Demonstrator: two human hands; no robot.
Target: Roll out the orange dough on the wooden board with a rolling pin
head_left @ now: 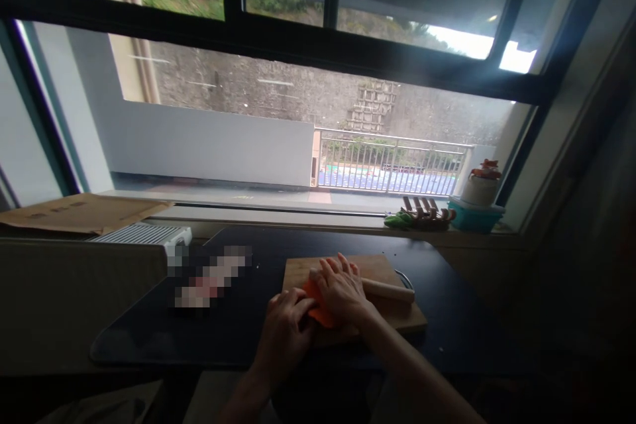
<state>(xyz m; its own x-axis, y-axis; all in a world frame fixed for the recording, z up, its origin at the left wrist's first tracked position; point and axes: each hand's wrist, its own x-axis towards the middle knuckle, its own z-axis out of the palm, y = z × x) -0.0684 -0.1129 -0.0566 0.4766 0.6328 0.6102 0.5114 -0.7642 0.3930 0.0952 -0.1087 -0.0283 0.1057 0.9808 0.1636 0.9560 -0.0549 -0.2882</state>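
A flat orange sheet (322,310), dough or clay by its look, lies on a wooden cutting board (405,321). My left hand (287,323) is at the sheet's left edge, thumb and curled fingers closed on it. Over a pale wooden rolling pin (390,290) rests my right hand (344,288), fingers stretched and spread, palm down above the sheet. The pin's left end peeks out past my fingers, and its right end lies near the board's metal handle (406,275). Part of the sheet is hidden beneath my right hand.
The board lies on a dark table (173,338). A pixelated object (213,281) is on the table's left. Beyond stand a white slatted unit (149,233) and brown cardboard (84,212). On the windowsill sit a teal box (474,215) and a brown rack-like object (427,212).
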